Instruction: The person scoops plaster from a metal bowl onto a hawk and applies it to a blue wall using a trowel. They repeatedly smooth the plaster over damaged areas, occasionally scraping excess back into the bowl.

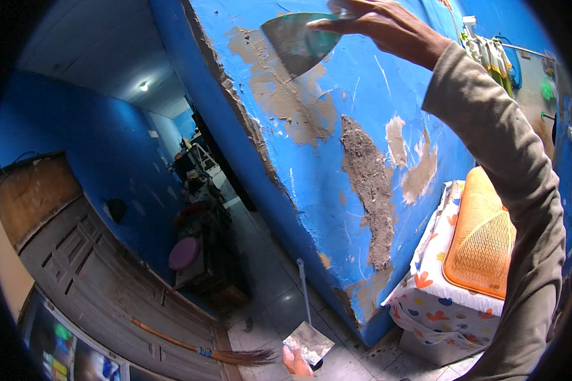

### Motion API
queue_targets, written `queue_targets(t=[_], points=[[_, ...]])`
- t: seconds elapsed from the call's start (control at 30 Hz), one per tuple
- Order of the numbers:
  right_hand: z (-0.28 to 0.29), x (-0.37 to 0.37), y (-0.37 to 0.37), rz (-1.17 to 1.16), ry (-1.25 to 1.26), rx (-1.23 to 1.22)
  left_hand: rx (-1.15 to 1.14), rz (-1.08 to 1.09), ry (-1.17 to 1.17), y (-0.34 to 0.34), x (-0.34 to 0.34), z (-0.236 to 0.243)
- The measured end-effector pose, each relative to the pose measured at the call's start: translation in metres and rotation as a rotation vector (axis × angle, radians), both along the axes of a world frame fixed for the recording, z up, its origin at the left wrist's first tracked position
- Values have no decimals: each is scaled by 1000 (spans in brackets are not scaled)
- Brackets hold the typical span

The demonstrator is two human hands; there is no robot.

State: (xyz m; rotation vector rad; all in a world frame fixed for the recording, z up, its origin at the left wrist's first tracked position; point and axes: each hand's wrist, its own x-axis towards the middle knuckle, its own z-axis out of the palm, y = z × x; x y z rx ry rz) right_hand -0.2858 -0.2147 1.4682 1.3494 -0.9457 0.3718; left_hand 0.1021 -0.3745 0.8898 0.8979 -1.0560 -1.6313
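Right hand (pixel 391 25) gripped a broad, fan-shaped putty knife (pixel 295 47) near one o'clock, over the blue wall (pixel 324 209); I couldn't tell whether its blade touched. Left hand (pixel 293 362), at six o'clock, held a square, shiny plate (pixel 308 343) smeared with pale paste. From my remote feed, I judged the filling partly done: the taupe patch (pixel 286 101) at twelve looked mostly smoothed, while the jagged gouge (pixel 367 184) at three was coarse, crumbly and seemingly unfilled.

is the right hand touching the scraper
Touching: the head view shows the right hand gripping the scraper, thumb laid against its face.
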Motion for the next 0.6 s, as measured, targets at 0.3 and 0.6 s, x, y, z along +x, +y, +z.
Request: queue_targets(t=[0.3,0.6], points=[[-10,55,4,34,-640,172,-24,-28,10,-10,-3,-8],[24,104,34,-14,-1053,381,-86,-145,40,-45,-31,-30]])
